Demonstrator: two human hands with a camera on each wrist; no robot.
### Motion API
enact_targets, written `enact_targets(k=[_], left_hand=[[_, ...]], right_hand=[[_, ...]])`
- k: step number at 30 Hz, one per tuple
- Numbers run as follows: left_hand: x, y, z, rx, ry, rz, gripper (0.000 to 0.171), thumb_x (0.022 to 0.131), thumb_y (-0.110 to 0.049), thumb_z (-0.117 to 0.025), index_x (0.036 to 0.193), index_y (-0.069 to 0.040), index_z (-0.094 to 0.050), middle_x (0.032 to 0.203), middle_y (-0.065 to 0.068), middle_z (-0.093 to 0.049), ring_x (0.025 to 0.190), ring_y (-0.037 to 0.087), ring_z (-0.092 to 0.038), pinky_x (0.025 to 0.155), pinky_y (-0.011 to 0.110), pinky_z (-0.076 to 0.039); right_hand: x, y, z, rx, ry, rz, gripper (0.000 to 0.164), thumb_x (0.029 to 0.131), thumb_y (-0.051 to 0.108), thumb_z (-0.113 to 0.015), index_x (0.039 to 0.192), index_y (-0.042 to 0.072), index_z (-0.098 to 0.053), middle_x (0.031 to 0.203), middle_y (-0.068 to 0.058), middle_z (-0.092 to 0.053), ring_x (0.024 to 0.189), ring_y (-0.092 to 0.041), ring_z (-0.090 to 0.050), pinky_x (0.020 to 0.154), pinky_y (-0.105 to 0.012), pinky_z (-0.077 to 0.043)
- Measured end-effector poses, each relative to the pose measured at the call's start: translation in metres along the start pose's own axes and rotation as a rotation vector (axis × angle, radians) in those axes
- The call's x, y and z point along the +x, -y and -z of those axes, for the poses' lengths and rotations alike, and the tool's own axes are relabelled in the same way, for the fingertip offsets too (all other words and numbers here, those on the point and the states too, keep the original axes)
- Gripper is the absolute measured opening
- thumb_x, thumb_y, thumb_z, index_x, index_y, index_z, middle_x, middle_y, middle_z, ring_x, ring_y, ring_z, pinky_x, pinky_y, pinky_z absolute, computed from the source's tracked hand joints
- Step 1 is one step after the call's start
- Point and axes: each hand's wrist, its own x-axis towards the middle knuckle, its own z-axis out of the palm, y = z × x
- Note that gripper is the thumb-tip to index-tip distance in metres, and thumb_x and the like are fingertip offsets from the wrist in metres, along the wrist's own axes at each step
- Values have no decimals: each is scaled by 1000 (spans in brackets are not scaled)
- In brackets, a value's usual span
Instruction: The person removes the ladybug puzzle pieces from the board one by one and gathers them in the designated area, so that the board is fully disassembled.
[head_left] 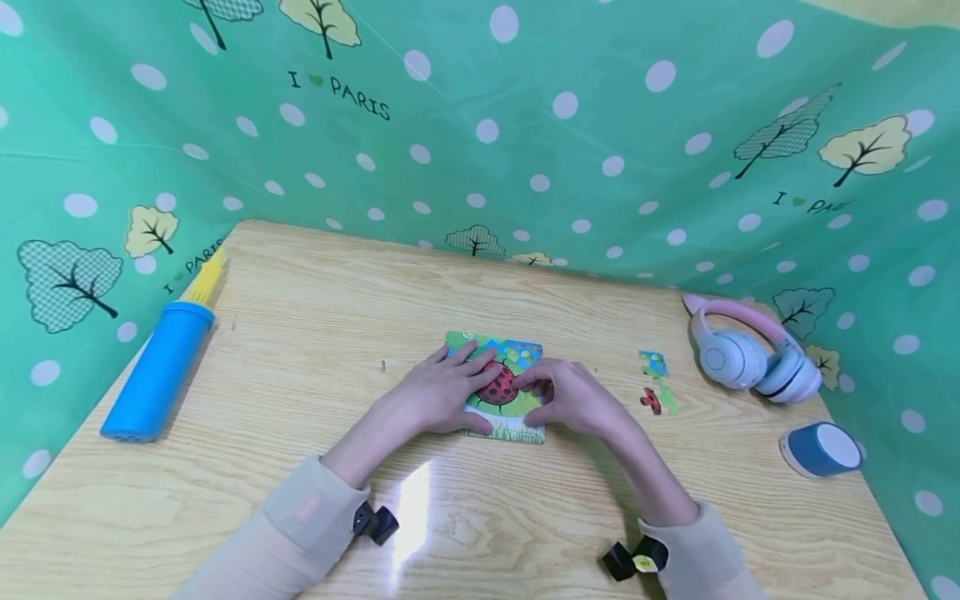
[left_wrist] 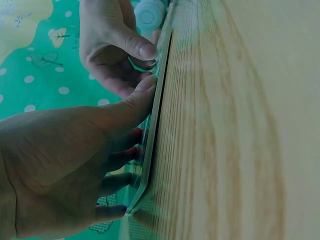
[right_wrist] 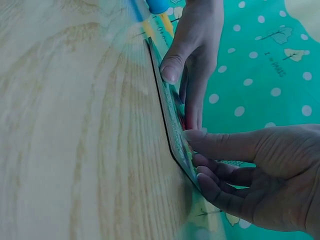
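Observation:
A small jigsaw puzzle board with a red ladybug picture lies flat on the wooden table. My left hand rests across its left part, fingers spread and nearly straight; the left wrist view shows this hand with its thumb at the near edge. At the right side of the board my right hand has bent fingers and thumb pinching a puzzle piece, mostly hidden under the fingertips. Seen from the right wrist, the right hand touches the board with thumb and fingertips.
Loose puzzle pieces lie right of the board, a blue-green one and a red-and-green group. Pink-and-white headphones and a blue cylinder with a pale end stand farther right. A blue pump with yellow nozzle lies at left.

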Motion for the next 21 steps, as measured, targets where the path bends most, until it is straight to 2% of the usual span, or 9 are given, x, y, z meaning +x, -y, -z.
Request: enact_targets(k=[8,21], left_hand=[[0,0,0,-7,3,8,89,90,-64,-66,162,-21,-34,174,2,-19,163,31,-13,131,59,-17],[1,0,-1,2,1,8,90,90,-64,-66,162,-21,-35,174,2,-19,163,31,-13,130,59,-18]], right_hand=[[0,1,-1,-3,10,-25,43,76,9,-90,116,11,-77,101,0,-73,91,-14,-63,81,-27,-56],[0,0,-2,-9,15,12,39,75,10,-91,111,12,-76,93,-1,-67,86,-15,-59,74,-24,-51]])
